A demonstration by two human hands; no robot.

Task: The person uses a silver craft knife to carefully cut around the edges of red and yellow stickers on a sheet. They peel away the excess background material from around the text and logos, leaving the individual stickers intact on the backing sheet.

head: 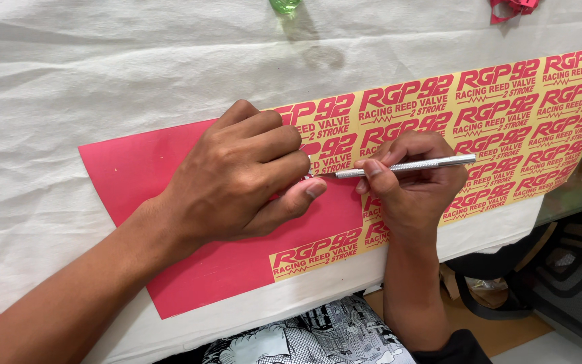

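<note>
Reaching in from the lower left of the red sheet (136, 168) with the left forearm, nearest the lens. Resting the left hand (237, 178) on the middle of that sheet, knuckles up, fingers curled close together, thumb stretching along the bare red surface toward the blade. Hiding the fingertips under the knuckles: cannot tell whether pinching a peeled edge or only pressing down.

Holding a slim silver craft knife (405, 165) in the right hand (415, 185), over the sheet's right-centre. Pinching the knurled shaft pen-fashion between thumb and forefinger, remaining fingers folding beneath. Keeping the knife's long axis nearly level across the sheet, butt pointing right, tip pointing left and meeting the surface just beside the left fingertips, at the border between bare red and printed area. Placing both hands equally close to that border, tip lying between them.

Covering the sheet's right half with rows of yellow rectangular stickers (506, 135) bearing red lettering, running up and right. Leaving one single sticker (316, 253) of the same kind at the sheet's near edge. Spreading a white cloth (102, 61) under the sheet; showing a green object (284, 5) and a pink object (513, 7) well beyond its far edge.
</note>
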